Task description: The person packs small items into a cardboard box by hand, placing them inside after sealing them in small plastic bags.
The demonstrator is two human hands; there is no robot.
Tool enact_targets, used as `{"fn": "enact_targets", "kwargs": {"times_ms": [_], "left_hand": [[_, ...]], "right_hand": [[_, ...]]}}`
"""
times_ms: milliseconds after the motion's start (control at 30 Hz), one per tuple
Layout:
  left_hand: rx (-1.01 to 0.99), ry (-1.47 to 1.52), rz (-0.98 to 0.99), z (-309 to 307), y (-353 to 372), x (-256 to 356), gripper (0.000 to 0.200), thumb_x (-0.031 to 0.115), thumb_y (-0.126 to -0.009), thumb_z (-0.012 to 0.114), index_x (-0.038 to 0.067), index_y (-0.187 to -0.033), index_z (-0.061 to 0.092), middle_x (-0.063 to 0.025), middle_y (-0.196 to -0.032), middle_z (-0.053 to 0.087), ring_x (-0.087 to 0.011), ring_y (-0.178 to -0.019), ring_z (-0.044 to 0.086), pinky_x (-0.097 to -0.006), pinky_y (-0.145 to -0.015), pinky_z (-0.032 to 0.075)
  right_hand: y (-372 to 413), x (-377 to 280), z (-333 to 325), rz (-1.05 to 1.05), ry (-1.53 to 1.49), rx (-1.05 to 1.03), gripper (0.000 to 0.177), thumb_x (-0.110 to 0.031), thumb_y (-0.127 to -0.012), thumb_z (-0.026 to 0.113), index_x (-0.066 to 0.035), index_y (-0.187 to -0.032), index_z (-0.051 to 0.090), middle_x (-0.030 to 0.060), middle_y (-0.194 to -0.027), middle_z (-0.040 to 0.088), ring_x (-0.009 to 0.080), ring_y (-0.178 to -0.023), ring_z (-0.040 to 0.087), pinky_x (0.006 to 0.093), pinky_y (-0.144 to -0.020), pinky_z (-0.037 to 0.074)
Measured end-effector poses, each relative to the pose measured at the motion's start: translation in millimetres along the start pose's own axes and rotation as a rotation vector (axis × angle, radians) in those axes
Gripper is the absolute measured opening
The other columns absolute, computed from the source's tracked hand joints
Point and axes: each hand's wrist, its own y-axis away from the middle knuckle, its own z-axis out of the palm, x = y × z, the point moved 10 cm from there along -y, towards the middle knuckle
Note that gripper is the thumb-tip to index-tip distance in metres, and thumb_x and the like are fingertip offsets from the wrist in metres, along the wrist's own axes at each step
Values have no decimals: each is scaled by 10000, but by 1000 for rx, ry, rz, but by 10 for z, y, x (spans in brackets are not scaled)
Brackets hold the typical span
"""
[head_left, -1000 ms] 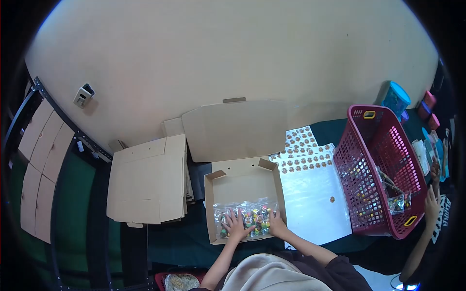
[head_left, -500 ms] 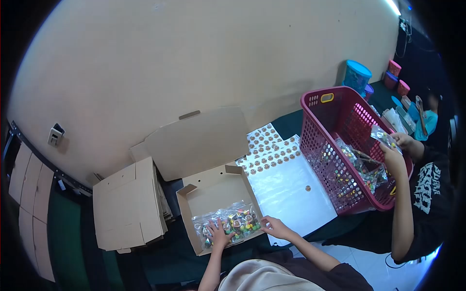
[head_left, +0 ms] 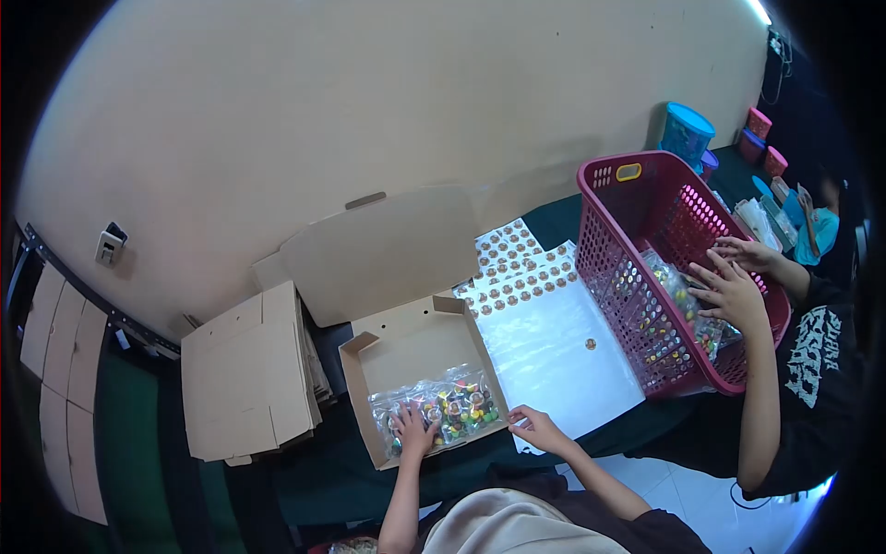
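An open cardboard box (head_left: 415,334) lies before me with its lid raised against the wall. Clear plastic packs of colourful round pieces (head_left: 469,403) fill its near side. My left hand (head_left: 414,432), fingers spread, rests flat on the packs at the left. At the box's near right corner is my right hand (head_left: 537,428), fingers apart, holding nothing that I can see. Just right of the box lies a white sheet (head_left: 563,369) with one round sticker on its bare part and rows of stickers at the top.
Folded cardboard boxes (head_left: 240,379) are stacked at the left. On the right, a co-worker's hands (head_left: 736,294) are over a maroon basket (head_left: 604,231) holding filled packs. Blue tubs (head_left: 686,134) stand behind it; another person (head_left: 817,231) is farther back.
The view has shifted slightly. The co-worker's pack is no longer in their raised hands, which are now spread over the basket. My hands have hardly moved relative to the box.
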Motion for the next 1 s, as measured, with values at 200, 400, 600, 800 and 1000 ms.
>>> {"fn": "enact_targets", "kwargs": {"times_ms": [200,400,600,800,1000], "left_hand": [[132,11,39,-107,110,-60,778,215,-694,671,94,-1320,226,-147,-1405,72,-410,-1268,91,-574,-960,192],[114,-71,33,-139,106,21,791,264,-685,671,64,-1314,234,-139,-1397,122,-358,-1266,145,-535,-967,229],[47,-31,-9,-154,105,77,846,286,-697,660,37,-1329,155,-152,-1399,88,-355,-1279,93,-550,-987,156],[119,100,13,-315,87,326,798,276,-711,637,5,-1308,182,-221,-1368,112,-377,-1263,126,-532,-1000,125],[137,497,229,-553,126,1071,671,199,-729,605,-35,-1256,261,-250,-1319,198,-394,-1209,223,-431,-1009,192]], "right_hand": [[37,73,42,37,33,-31,306,-161,-773,605,-32,-1032,507,62,-875,595,106,-666,563,245,-608,470],[44,-209,-193,-30,18,-22,292,-172,-799,587,-28,-1038,501,85,-913,582,133,-752,566,258,-669,466],[342,-1405,-1497,-272,31,273,221,-92,-798,556,-23,-1005,524,68,-883,590,128,-739,569,260,-696,444],[733,-2443,-3001,-346,263,648,203,-62,-784,543,-15,-981,538,66,-875,593,100,-780,556,234,-702,442],[-105,-1024,-3990,239,647,375,295,-187,-743,593,-12,-974,535,94,-778,593,137,-693,574,286,-597,463]]}}
